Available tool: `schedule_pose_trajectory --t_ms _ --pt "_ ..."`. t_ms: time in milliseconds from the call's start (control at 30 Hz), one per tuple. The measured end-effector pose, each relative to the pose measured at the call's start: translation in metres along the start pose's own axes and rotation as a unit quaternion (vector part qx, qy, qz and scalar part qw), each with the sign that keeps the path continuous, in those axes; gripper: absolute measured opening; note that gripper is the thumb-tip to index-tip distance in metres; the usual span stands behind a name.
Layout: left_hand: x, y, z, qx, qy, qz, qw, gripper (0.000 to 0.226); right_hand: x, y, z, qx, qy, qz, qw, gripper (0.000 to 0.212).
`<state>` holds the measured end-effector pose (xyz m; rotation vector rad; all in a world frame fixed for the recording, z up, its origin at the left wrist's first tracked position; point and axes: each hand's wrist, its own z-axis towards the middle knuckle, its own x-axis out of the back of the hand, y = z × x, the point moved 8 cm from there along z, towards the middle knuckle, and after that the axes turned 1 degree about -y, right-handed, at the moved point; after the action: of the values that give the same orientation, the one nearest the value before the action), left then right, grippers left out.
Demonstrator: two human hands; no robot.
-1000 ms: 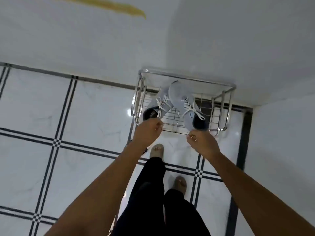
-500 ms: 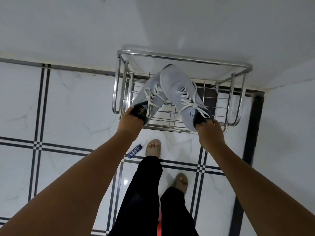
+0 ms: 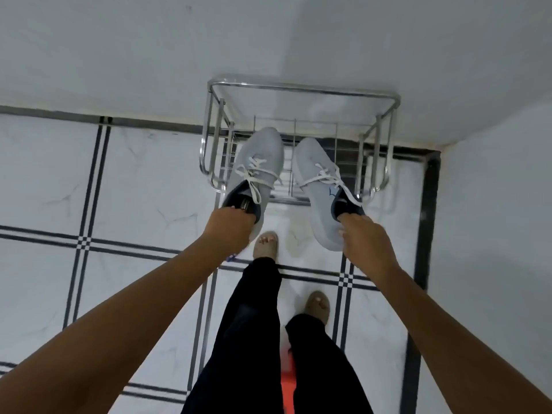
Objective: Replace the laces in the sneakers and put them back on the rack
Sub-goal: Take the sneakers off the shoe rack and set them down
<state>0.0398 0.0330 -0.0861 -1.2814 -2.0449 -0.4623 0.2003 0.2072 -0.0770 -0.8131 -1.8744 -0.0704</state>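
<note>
The left hand [image 3: 231, 227] grips the heel of the left sneaker [image 3: 254, 171], with its fingers curled into the dark collar at the shoe's opening and the back of the hand turned toward the camera. The right hand [image 3: 363, 237] grips the heel of the right sneaker [image 3: 321, 189] in the same way, its fingers hooked over the dark rim of the opening and the thumb side against the grey fabric below it. Both sneakers are pale grey, with white laces [image 3: 255, 174] threaded across the top and loose ends trailing down toward the heels. They are held side by side with a narrow gap between them, toes pointing away from the person toward the wall [image 3: 268, 40]. Their toes lie over the wire shelf of the metal rack [image 3: 298, 88], while their heels hang out past its front rail, above the floor; whether the soles touch the shelf cannot be told. The rack is a chrome tube frame standing in the corner against the white wall. Below the hands are two bare feet [image 3: 265, 245] on white floor tiles [image 3: 134, 180] crossed by dark double lines, and legs in black trousers [image 3: 254, 324]. A small blue thing [image 3: 230, 258] peeks out from under the left wrist, too hidden to identify, and a blurred red patch [image 3: 288, 380] shows between the legs.
</note>
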Motion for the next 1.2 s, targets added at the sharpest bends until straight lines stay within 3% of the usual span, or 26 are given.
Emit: schedule_pose_trajectory --t_ms 300,567,733,833,933,1033,1200 --pt "-0.039 0.099 -0.118 -0.024 -0.037 -0.156 0.987 0.035 -0.036 0.010 -0.173 0.043 0.012 0.088 0.995 0.019" --pt "-0.192 0.137 -0.053 -0.017 -0.144 -0.184 0.972 0.032 -0.174 0.006 -0.158 -0.016 -0.032 0.061 0.997 0.017" --pt "-0.284 0.143 0.047 -0.011 -0.088 -0.163 0.983 0.029 -0.296 0.024 -0.082 -0.056 0.033 0.000 0.998 0.021" --pt "-0.336 0.151 0.101 -0.008 -0.056 -0.150 0.987 0.028 -0.359 0.046 -0.038 -0.103 0.070 0.038 0.992 0.015" --pt "-0.382 0.161 0.155 -0.013 0.012 -0.156 0.988 0.030 -0.421 0.074 0.003 -0.131 0.116 0.094 0.980 0.024" --pt "-0.409 0.170 0.189 -0.010 0.128 -0.130 0.983 0.026 -0.465 0.082 0.027 -0.090 0.197 0.068 0.974 0.030" --pt "-0.433 0.169 0.223 -0.004 0.236 -0.164 0.958 0.038 -0.490 0.097 0.036 -0.124 0.290 0.091 0.945 0.035"
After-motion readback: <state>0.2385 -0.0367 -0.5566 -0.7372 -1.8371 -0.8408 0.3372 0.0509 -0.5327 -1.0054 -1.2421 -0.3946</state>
